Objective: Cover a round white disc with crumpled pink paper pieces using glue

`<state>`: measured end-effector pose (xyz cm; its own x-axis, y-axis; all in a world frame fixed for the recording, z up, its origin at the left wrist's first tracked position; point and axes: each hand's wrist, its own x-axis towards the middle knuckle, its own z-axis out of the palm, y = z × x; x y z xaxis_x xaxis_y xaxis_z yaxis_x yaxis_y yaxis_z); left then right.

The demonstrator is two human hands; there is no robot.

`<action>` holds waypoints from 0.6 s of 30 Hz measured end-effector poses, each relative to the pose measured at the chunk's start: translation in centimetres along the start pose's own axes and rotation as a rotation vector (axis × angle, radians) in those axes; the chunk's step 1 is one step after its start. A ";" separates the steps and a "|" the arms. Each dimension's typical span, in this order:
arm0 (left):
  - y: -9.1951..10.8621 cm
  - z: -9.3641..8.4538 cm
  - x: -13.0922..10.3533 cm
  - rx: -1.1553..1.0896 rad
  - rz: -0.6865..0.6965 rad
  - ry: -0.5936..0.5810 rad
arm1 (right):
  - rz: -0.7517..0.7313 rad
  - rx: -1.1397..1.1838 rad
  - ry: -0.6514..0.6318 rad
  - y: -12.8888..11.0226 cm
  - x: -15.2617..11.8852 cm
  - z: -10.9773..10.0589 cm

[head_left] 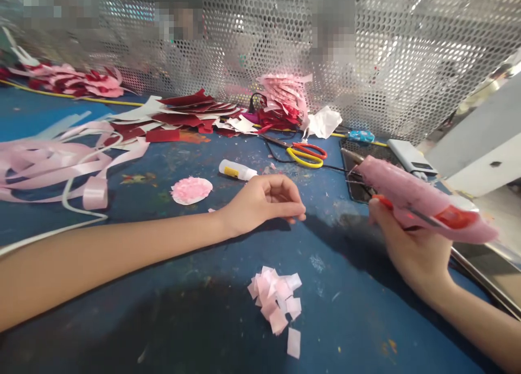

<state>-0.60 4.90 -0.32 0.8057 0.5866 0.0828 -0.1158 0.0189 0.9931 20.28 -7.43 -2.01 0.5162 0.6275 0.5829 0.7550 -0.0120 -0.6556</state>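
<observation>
My right hand is wrapped round a pink hot glue gun, raised over the right side of the table. Its metal nozzle points left, and my thumb lies near an orange part. My left hand rests on the blue table with fingers curled and thumb against the index finger; whatever may be pinched there is hidden. Just behind its wrist lies a white glue bottle with a yellow label. Left of that is a round white piece covered in pink paper tufts. Nearer me sits a pile of small pink paper squares.
Scissors with red and yellow handles lie mid-back. Red and white paper strips, pink ribbon and a white cord spread over the left. A dark phone and white power bank lie right, before a perforated metal screen.
</observation>
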 end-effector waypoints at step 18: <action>-0.8 -0.4 0.4 -0.059 0.096 0.236 | 0.288 0.314 -0.240 -0.1 0.7 0.6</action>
<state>-0.39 5.46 -1.08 0.6323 0.7605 0.1474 -0.2243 -0.0024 0.9745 20.27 -6.50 -1.84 0.5508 0.7951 0.2537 0.4172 0.0009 -0.9088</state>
